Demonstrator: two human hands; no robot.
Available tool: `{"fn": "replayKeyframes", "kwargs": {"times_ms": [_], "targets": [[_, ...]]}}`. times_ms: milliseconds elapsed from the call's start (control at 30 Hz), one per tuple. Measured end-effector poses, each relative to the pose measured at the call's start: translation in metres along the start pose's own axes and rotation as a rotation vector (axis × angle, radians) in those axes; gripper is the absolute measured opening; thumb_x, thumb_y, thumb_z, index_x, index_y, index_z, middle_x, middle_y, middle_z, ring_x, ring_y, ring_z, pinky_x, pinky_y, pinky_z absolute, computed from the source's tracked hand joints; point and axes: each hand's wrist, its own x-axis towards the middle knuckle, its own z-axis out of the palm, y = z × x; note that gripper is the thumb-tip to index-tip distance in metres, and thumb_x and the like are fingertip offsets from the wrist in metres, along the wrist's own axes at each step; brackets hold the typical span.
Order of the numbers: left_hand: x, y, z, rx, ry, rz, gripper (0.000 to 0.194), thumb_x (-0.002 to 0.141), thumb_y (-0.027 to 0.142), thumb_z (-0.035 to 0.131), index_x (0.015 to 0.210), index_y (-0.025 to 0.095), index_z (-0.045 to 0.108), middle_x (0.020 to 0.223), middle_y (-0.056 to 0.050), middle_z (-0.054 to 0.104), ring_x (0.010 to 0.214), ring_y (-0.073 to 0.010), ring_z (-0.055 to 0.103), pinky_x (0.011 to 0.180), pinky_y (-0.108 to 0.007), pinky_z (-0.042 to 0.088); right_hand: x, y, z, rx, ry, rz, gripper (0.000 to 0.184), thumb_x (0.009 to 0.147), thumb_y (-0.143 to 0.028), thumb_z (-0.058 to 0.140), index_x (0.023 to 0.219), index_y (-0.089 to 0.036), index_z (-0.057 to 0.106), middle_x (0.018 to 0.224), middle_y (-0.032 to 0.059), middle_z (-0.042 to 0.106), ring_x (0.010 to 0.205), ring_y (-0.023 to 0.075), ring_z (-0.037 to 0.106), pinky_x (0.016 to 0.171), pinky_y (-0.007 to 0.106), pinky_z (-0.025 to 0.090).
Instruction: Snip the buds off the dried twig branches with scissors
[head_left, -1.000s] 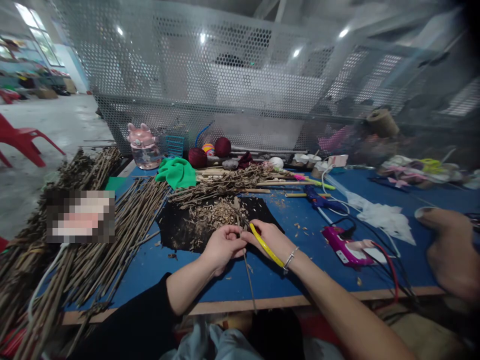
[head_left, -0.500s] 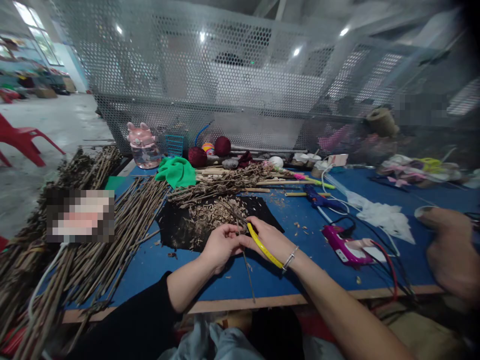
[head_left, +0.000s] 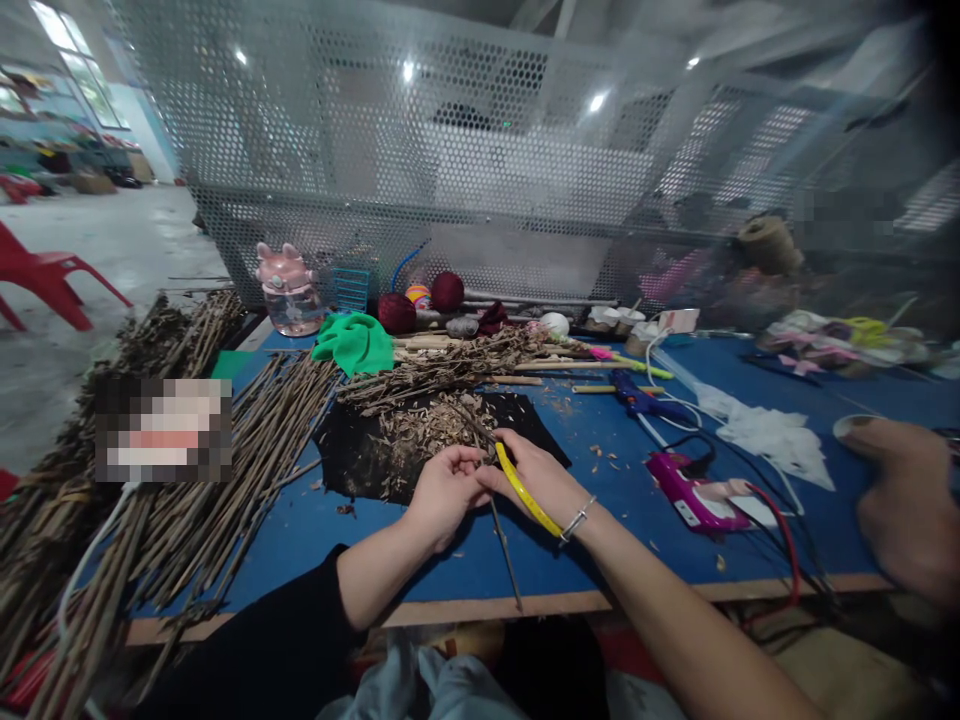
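Observation:
My left hand is closed, its fingertips pinching a thin brown twig whose lower end points toward the table's front edge. Right beside it, my right hand is wrapped round yellow-handled pliers; one curved handle runs back along the palm to the wrist. Its thumb and fingertips meet the left fingers at the twig. The jaws are hard to make out. Beyond both hands, a black cloth carries a heap of dry brown scraps.
Many bare sticks lie at left, with bundled dry branches behind the cloth. A green cloth and a pink-lidded bottle stand farther back. At right are a blue glue gun, a magenta power strip and a co-worker's hand.
The lower end of the twig has swung slightly to the right and toward me. Both hands keep nearly the same place and grip.

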Motion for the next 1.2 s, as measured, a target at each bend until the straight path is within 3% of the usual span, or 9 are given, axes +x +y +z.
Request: {"fn": "replayKeyframes", "kwargs": {"times_ms": [100,300,533,600,800,1033,1200], "targets": [[0.001,-0.001,-0.001,0.003,-0.007,0.010,0.041,0.046,0.026,0.078,0.077,0.014,0.053,0.057,0.007,0.048,0.048,-0.0033,0.046,0.050,-0.019,0.044,0.002,0.000,0.001,0.005,0.004,-0.024,0.051,0.077,-0.045,0.056,0.117,-0.016,0.046,0.102,0.0120,0.059,0.090,0.0219,0.057,0.075,0.028,0.040],[0.002,-0.002,-0.003,0.002,-0.011,0.035,0.044,0.045,0.029,0.079,0.076,0.014,0.052,0.056,0.007,0.050,0.046,-0.0028,0.046,0.050,-0.019,0.043,0.003,0.002,0.003,0.077,-0.011,-0.056,0.043,0.079,-0.048,0.051,0.107,-0.016,0.051,0.069,0.0033,0.061,0.058,0.0150,0.053,0.055,0.023,0.035],[0.003,-0.002,-0.003,0.006,-0.008,0.022,0.047,0.044,0.033,0.080,0.073,0.014,0.049,0.052,0.008,0.048,0.044,-0.0027,0.045,0.047,-0.018,0.041,0.003,0.005,0.007,0.050,-0.020,-0.061,0.042,0.081,-0.055,0.042,0.069,-0.017,0.053,0.059,0.0007,0.054,0.052,0.0118,0.046,0.051,0.021,0.032],[0.004,-0.002,-0.003,0.006,0.003,0.028,0.046,0.044,0.032,0.080,0.075,0.013,0.051,0.052,0.009,0.046,0.043,-0.0023,0.045,0.047,-0.018,0.041,0.002,0.004,0.004,0.023,-0.035,-0.055,0.042,0.082,-0.055,0.041,0.072,-0.017,0.054,0.060,0.0016,0.055,0.054,0.0128,0.048,0.052,0.021,0.032],[0.005,-0.001,-0.004,-0.029,-0.014,0.039,0.042,0.047,0.026,0.078,0.079,0.011,0.056,0.053,0.008,0.046,0.044,-0.0020,0.043,0.048,-0.018,0.041,-0.002,-0.001,-0.007,-0.038,-0.081,-0.020,0.049,0.077,-0.053,0.051,0.109,-0.017,0.048,0.082,0.0079,0.062,0.071,0.0198,0.058,0.060,0.024,0.037],[0.006,-0.001,-0.005,-0.040,-0.031,0.026,0.041,0.048,0.030,0.078,0.079,0.012,0.059,0.051,0.008,0.045,0.043,-0.0021,0.042,0.045,-0.017,0.037,0.002,0.006,-0.001,-0.011,-0.045,-0.097,0.060,0.072,-0.054,0.058,0.116,-0.015,0.046,0.102,0.0133,0.057,0.093,0.0235,0.055,0.075,0.030,0.041],[0.005,0.001,-0.005,-0.031,-0.018,-0.012,0.037,0.047,0.025,0.078,0.076,0.012,0.059,0.053,0.006,0.049,0.045,-0.0032,0.045,0.048,-0.018,0.039,0.002,0.004,-0.002,-0.015,-0.056,-0.063,0.053,0.072,-0.055,0.057,0.109,-0.017,0.052,0.086,0.0086,0.063,0.076,0.0202,0.059,0.064,0.026,0.040]]}}
